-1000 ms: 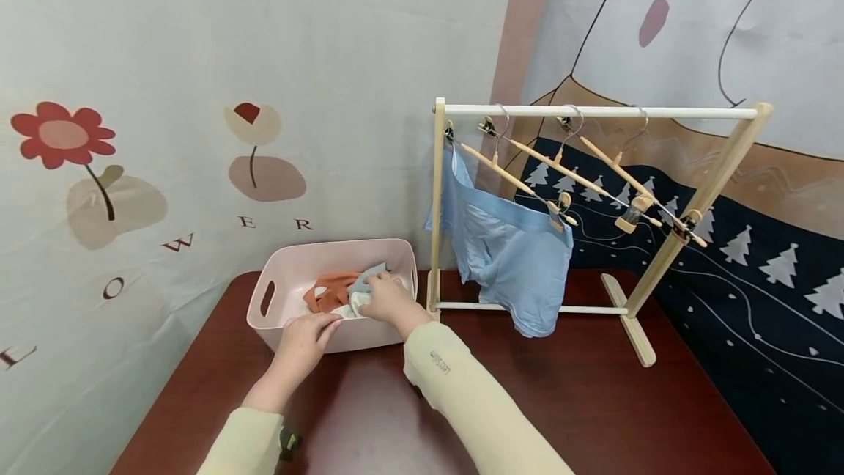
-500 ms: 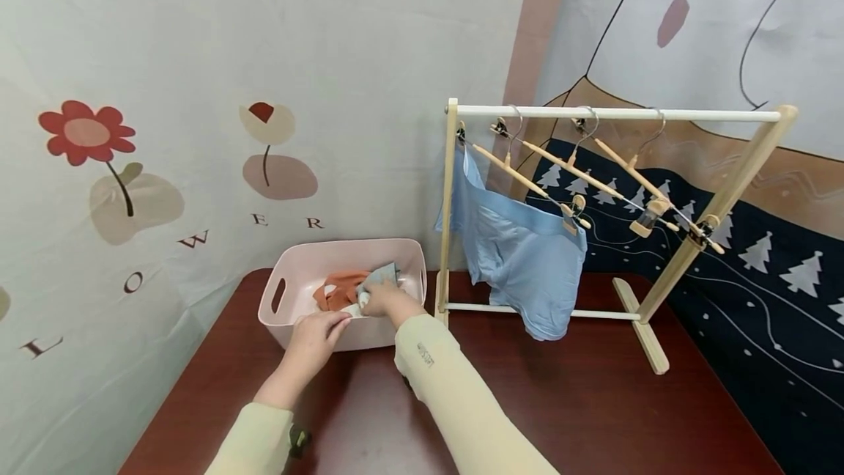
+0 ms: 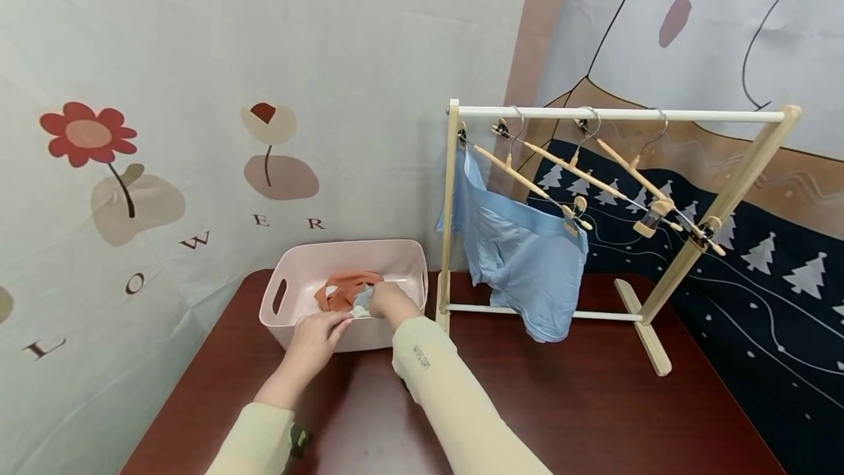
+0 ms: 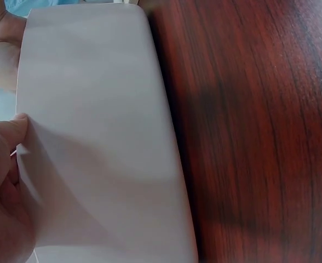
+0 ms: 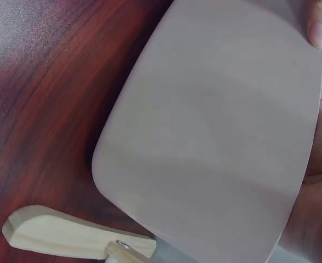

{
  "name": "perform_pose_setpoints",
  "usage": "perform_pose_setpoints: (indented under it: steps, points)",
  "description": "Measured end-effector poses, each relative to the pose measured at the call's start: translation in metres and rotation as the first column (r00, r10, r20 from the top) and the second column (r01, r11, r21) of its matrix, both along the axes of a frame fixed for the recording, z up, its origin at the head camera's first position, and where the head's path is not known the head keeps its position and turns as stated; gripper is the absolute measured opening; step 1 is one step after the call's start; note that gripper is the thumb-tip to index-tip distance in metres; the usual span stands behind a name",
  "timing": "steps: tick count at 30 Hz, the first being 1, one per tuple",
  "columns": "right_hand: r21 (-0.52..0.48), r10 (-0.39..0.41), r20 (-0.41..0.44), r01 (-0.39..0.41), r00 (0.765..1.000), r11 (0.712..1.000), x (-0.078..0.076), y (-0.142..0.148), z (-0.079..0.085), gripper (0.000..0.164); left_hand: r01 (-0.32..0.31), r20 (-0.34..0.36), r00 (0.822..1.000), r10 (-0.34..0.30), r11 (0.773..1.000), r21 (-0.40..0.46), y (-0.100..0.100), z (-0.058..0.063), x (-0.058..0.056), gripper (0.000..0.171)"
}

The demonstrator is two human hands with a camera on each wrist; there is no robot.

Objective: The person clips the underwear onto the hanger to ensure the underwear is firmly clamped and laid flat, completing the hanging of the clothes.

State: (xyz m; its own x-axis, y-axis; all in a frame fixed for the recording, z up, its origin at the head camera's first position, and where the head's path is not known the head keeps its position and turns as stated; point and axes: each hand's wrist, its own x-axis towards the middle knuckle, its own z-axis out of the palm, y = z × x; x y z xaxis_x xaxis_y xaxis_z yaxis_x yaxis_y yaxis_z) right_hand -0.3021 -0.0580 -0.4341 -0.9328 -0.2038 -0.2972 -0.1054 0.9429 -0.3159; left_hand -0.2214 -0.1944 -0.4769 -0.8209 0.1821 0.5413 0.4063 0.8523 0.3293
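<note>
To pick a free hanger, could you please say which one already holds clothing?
The leftmost hanger holds blue shorts; the middle hanger and rightmost hanger hold no clothing.

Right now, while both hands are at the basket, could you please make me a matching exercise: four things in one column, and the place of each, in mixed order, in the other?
Things
1. Left hand
2. Light-blue garment
3. Pink basket
4. Right hand

Places
A. On the table, left of the rack
B. Reaching into the basket
C. Pinching the basket's near rim
D. Clipped to the leftmost hanger

Pairs: 1-C, 2-D, 3-A, 4-B
</note>
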Motion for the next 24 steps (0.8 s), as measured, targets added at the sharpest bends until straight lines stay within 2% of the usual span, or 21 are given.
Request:
perform_pose_setpoints:
  steps: [4,6,8,13,20,24]
  points:
    - [-0.067,-0.003,-0.088,-0.003,0.996,0.998,0.004,0.006,0.001,0.016,-0.003,0.007,1.0,0.003,1.0,0.002,0.001,0.0,-0.001,0.01]
    - [-0.102,-0.001,-0.148,-0.014,0.989,0.995,0.004,0.009,0.0,0.021,-0.005,0.008,1.0,0.005,1.0,0.002,0.001,0.0,-0.002,0.01]
    - [-0.173,-0.033,-0.194,-0.001,0.98,0.985,0.003,0.013,-0.001,0.026,-0.009,0.01,1.0,0.009,1.0,0.0,0.001,0.0,-0.002,0.01]
    - [-0.365,-0.133,-0.255,0.032,0.958,0.93,-0.003,0.026,0.001,0.03,0.0,0.01,1.0,0.0,1.0,-0.002,0.002,-0.002,-0.002,0.012]
    - [-0.492,-0.149,-0.315,-0.027,0.937,0.87,-0.011,0.044,0.013,0.026,-0.005,0.015,1.0,0.005,1.0,-0.002,0.001,0.0,-0.002,0.011]
    - [-0.578,-0.18,-0.33,-0.048,0.927,0.815,-0.009,0.049,0.026,0.026,-0.011,0.014,1.0,0.011,1.0,-0.006,0.001,0.002,-0.002,0.01]
